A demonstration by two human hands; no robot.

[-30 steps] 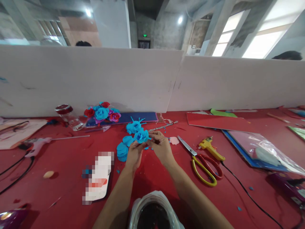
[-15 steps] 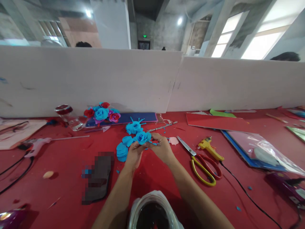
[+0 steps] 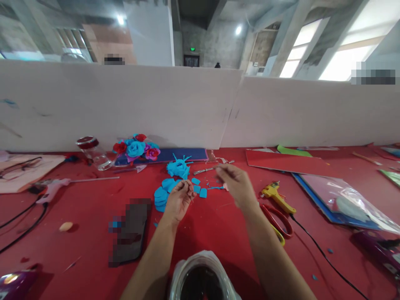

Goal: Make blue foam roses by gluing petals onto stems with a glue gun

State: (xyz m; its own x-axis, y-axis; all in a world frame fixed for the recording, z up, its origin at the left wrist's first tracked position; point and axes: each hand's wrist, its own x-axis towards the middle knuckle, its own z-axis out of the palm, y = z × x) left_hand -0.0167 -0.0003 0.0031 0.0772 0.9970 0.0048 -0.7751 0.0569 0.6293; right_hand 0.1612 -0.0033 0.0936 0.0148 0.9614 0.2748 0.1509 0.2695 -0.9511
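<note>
My left hand [image 3: 180, 200] is closed, its fingertips pinched together over the middle of the red table; what they hold, if anything, I cannot make out. Farther right my right hand [image 3: 236, 183] is closed too, slightly blurred, with its fingers bent together above the scissors' near end. Beyond my left hand sits a blue paper flower [image 3: 178, 167] with thin strips sticking out. Round blue petals [image 3: 161, 199] lie stacked left of my left hand. Small blue pieces [image 3: 203, 193] are scattered between the hands. The scissors [image 3: 279, 218] are partly hidden behind my right hand.
A yellow glue gun [image 3: 276, 196] lies at right, its cord running forward. At left are a phone [image 3: 133, 233], a pink glue gun [image 3: 51, 189] and a clear jar [image 3: 96, 154]. A bunch of paper flowers [image 3: 136, 148] stands before the white partition [image 3: 125, 104]. A container [image 3: 201, 279] is close to me.
The blue rose no longer shows in my hands. My hands have come apart: the right one has moved right, now covering the scissors' blades. Small blue pieces between them are uncovered.
</note>
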